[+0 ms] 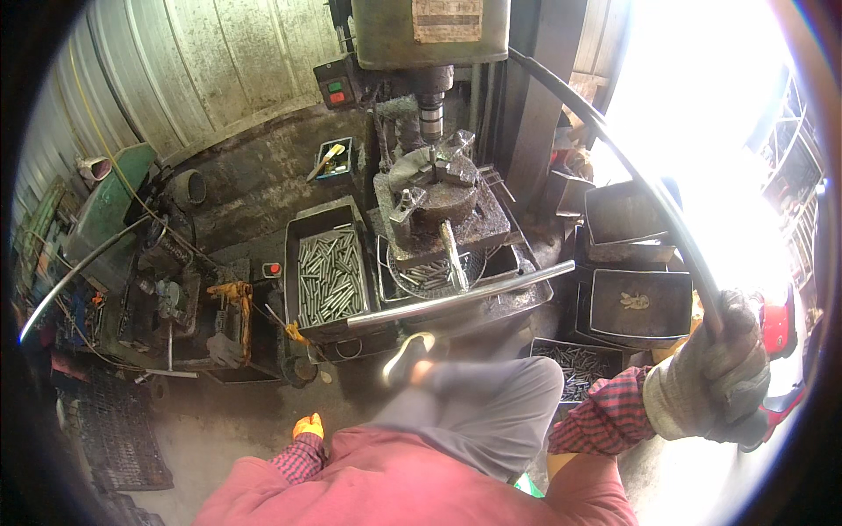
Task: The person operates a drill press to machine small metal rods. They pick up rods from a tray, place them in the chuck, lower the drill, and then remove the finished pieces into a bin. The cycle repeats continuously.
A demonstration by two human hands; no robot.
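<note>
My right hand [724, 377], in a grey work glove, is closed round the end of a long curved metal lever [627, 162] that runs from the drill press head [430, 35]. Low on the left, beside my body, my left hand [309, 427] shows small in an orange-yellow glove; its fingers are too unclear to read. Below the drill press chuck [431, 114] sits a round jaw chuck [434, 186], bolted on a dirty machine table [390, 250]. Short metal pins [333, 279] fill a tray to its left. More pins [430, 276] lie in a round basket under the table.
A shiny horizontal bar [465, 294] crosses in front of the machine. Stacked metal bins [640, 302] stand at right, above another bin of pins [574, 368]. A switch box [336, 83] and small tray with a brush [331, 158] are behind. A second machine [167, 302] stands left.
</note>
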